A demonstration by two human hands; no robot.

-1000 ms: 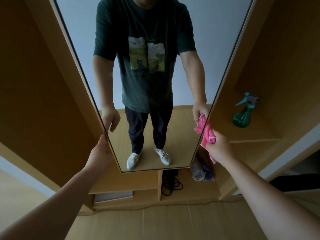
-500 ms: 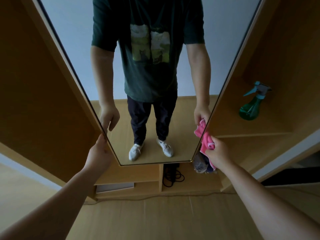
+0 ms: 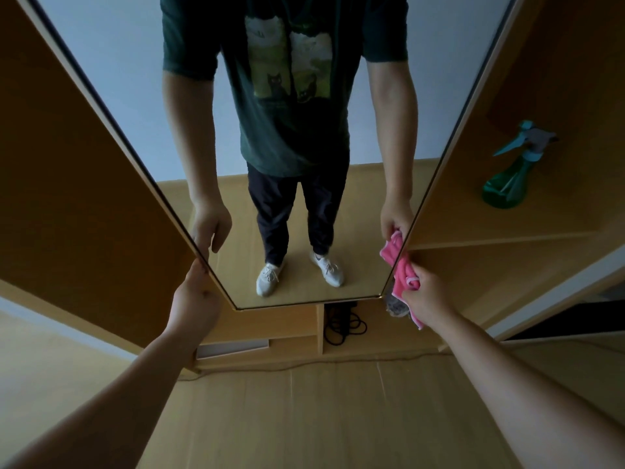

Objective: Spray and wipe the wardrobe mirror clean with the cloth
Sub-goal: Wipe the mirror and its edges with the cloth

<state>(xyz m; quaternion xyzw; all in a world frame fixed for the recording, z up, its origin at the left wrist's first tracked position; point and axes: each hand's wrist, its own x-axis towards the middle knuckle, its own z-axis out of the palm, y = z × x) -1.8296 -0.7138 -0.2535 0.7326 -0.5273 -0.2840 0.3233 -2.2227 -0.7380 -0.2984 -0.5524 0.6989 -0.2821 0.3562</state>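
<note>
Wardrobe mirror (image 3: 128, 96): one tall, flat pane of glass with a thin dark frame, narrowing in this view towards its bottom edge. It is set between smooth tan wood panels (image 3: 67, 181) and stops above the low compartments. The glass reflects a pale wall and a standing person.

Cloth (image 3: 404, 270): one, bright pink, soft and crumpled, bunched against the mirror's right edge near the lower corner.

Right hand (image 3: 427, 299): fingers closed round the cloth.

Left hand (image 3: 194, 299): grips the mirror's left edge, thumb on the near side.

Spray bottle (image 3: 507, 184): one, translucent green plastic with a wide base, tapered neck and teal trigger head. It stands on the wooden shelf (image 3: 473, 228) to the right, well apart from both hands.

Black cable (image 3: 343, 324): one loose coil in a lower compartment.

Grey bundle (image 3: 394, 304): one, partly hidden behind the cloth; its kind cannot be told.

Floor (image 3: 304, 418): pale wood boards, dimly lit.
</note>
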